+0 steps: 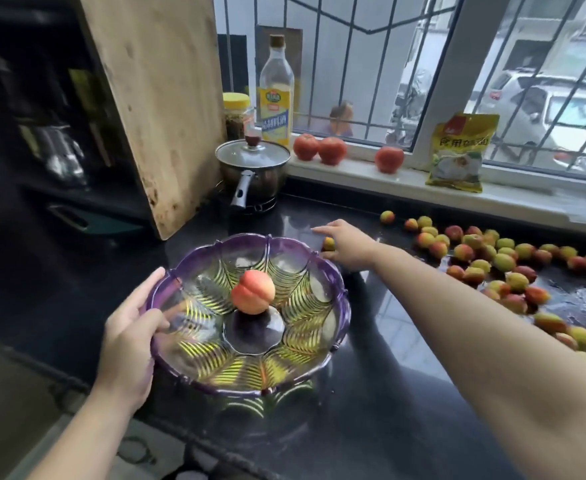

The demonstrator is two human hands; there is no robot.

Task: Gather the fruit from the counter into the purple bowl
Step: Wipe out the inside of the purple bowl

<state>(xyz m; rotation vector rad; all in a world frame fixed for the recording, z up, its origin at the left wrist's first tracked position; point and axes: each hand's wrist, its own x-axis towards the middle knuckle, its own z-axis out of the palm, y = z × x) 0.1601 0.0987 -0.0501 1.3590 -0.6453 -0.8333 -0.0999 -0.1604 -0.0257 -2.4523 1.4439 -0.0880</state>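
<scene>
Left hand on the near-left rim of the purple bowl, fingers curled over the edge, thumb inside the glass, pinching the rim. Bowl resting on the dark table, near the front edge, tilt hard to judge. One peach inside, just behind the round centre of the bowl's floor, touching nothing else.

Right hand stretched out past the bowl's far-right rim, palm down, fingers loosely spread and extended. Small fruit just under that hand, at the fingers; whether gripped or only touched, cannot tell.

Rest of the fruit scattered over the table to the right, well apart from the bowl: many small pieces, yellow-green to red, some touching one another, on a wet-looking patch.

Behind the bowl, a lidded pot on a wire stand, handle pointing toward the camera. Large wooden board leaning upright at the left, beside the pot. On the sill, a jar with a yellow lid, a tall bottle, three tomatoes (two touching, one apart to the right) and a yellow packet leaning against the window frame.
</scene>
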